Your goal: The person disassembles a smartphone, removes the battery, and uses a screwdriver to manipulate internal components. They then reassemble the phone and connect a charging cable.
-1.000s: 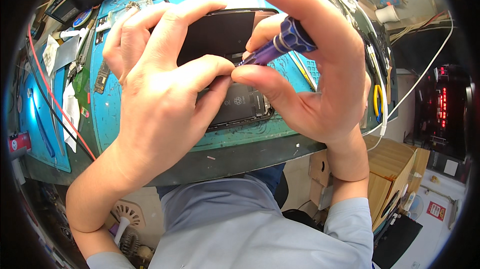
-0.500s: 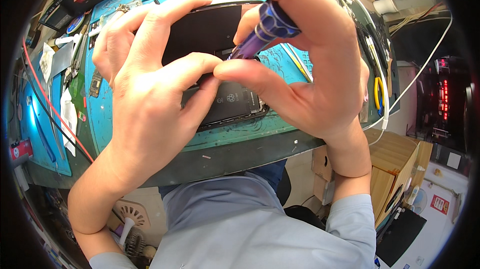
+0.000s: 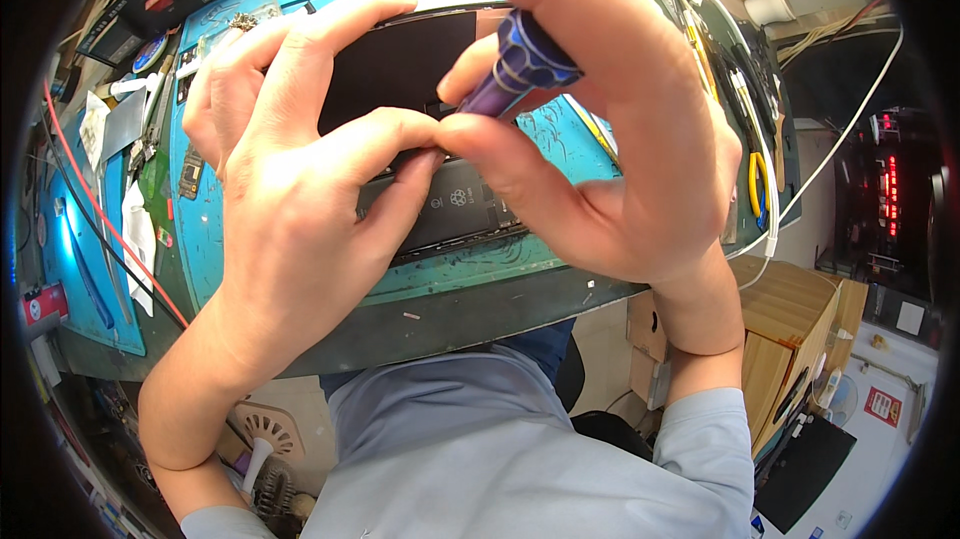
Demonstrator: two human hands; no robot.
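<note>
An opened smartphone lies under my hands, with its dark battery (image 3: 455, 207) showing in the near half. Beyond it is the black display panel (image 3: 400, 71), flipped away. My right hand (image 3: 635, 154) grips a purple-blue screwdriver (image 3: 508, 69) that leans with its cap up and to the right. The driver's tip is hidden behind the fingers. Over the phone's middle, my left hand (image 3: 285, 184) pinches thumb and forefinger together, touching the right thumb. What that pinch holds, if anything, cannot be made out. The other left fingers curl by the display panel's left edge.
A blue work mat (image 3: 555, 144) covers the bench. At right are yellow-handled pliers (image 3: 757, 184) and a white cable (image 3: 850, 144). Red and black wires (image 3: 110, 224) cross the left side, near a small circuit board (image 3: 191, 174). A black device box (image 3: 150, 4) stands far left.
The screwdriver and my right fingertips have shifted slightly left. The right thumb has moved a little, covering more of the phone's right side. My left hand has barely moved.
</note>
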